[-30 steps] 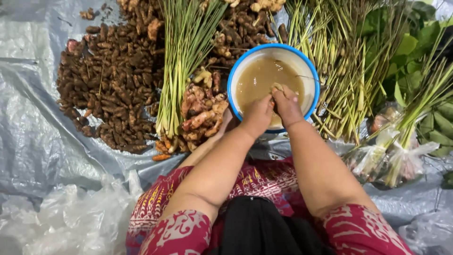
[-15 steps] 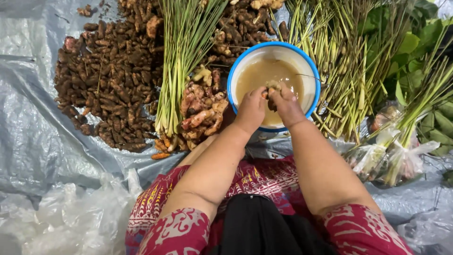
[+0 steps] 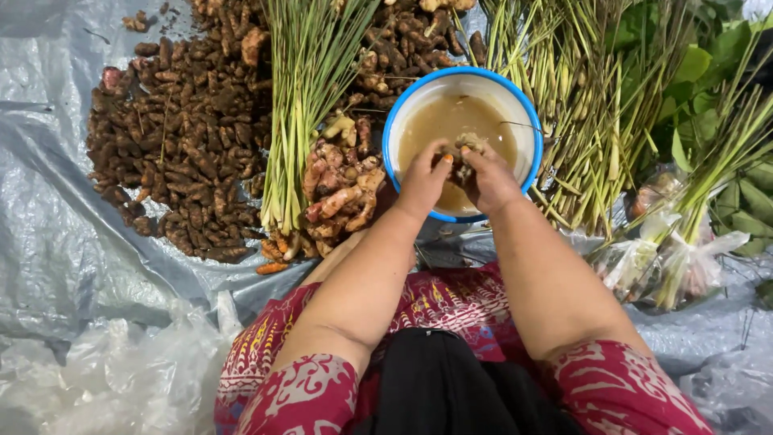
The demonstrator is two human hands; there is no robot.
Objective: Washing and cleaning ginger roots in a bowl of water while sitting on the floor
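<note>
Hands (image 3: pixel 457 179) w/ root (image 3: pixel 465 155) inside bowl rim (image 3: pixel 392 129), lemongrass (image 3: pixel 302 105) crowding left.

Straight ahead of you the bowl (image 3: pixel 527 121) sits on the tarp (image 3: pixel 56 209), with your left hand (image 3: pixel 424 184) and right hand (image 3: pixel 488 181) over its near side, meeting on a small root (image 3: pixel 465 153) above the water. Just left of the bowl lies a pile of pale roots (image 3: pixel 338 193); a lemongrass bundle (image 3: pixel 302 105) runs beside it, and farther left the dark root heap (image 3: pixel 181 153). Right of the bowl lie the stalks (image 3: pixel 580 121), then the leafy greens (image 3: pixel 692 80), with bagged bundles (image 3: pixel 668 266) nearer you.
</note>
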